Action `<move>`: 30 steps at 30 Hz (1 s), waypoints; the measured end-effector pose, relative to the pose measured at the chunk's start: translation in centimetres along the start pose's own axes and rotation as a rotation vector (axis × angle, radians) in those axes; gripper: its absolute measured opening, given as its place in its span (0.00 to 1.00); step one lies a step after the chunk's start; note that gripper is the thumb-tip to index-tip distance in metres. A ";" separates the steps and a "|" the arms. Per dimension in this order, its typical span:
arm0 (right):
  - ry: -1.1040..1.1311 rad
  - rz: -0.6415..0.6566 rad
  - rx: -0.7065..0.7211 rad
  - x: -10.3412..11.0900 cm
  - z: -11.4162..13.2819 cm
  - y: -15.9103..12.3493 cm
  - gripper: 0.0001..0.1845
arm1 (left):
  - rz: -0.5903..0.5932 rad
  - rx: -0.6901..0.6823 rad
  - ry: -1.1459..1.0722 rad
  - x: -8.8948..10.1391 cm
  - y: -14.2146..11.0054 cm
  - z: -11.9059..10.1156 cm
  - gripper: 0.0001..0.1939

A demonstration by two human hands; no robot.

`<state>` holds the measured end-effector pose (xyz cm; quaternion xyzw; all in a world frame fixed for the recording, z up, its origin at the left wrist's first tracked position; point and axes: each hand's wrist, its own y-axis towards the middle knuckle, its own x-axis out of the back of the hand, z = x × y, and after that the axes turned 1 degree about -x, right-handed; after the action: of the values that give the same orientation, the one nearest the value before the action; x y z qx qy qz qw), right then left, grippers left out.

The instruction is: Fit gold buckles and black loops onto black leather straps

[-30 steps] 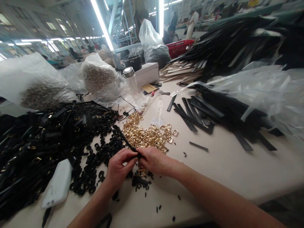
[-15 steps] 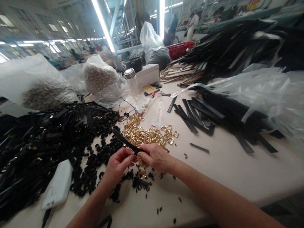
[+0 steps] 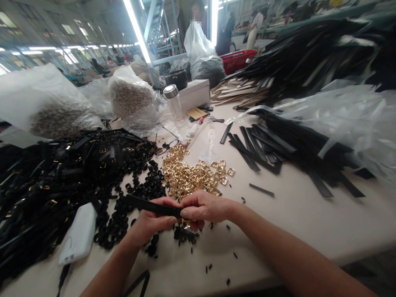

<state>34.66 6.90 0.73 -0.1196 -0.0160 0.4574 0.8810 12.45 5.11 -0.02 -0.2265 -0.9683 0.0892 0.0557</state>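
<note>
A black strap point(image 3: 151, 206) runs between my two hands, its free end pointing left over the black loops. My left hand point(image 3: 154, 218) is closed around the strap, with the thumb lying below it. Fingers and thumb of my right hand point(image 3: 201, 209) pinch the strap's right end, and that end is mostly hidden. Just beyond my hands lies a heap of gold buckles point(image 3: 194, 177). Small black loops point(image 3: 151, 181) are piled to the left of the buckles. Black scraps point(image 3: 185, 234) lie on the table under my hands.
Finished-looking black straps with buckles point(image 3: 40, 194) fill the left, beside a white power bank point(image 3: 78, 233). Loose black strips point(image 3: 262, 144) lie at right. Behind are eyeglasses point(image 3: 167, 144), a glass bottle point(image 3: 173, 103), a white box point(image 3: 194, 95) and filled plastic bags point(image 3: 131, 97).
The strap has swung from slanting up and left to nearly level, its free end lower and farther left. My left hand now reaches around it, and both hands are slightly lower.
</note>
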 end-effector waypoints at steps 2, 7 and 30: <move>0.028 0.005 0.014 0.0 0.0 -0.1 0.08 | -0.030 0.006 -0.104 -0.3 0.0 0.3 0.19; -0.138 -0.178 0.068 -0.5 0.4 -0.1 0.08 | -0.105 -0.051 -0.141 -0.8 0.1 0.7 0.19; -0.190 -0.343 0.101 -1.6 -0.5 1.0 0.21 | -0.226 0.051 -0.087 -2.2 0.9 1.1 0.22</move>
<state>32.99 6.00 0.18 -0.0270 -0.0962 0.3101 0.9454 14.62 4.71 -1.43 -0.1102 -0.9866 0.1168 0.0289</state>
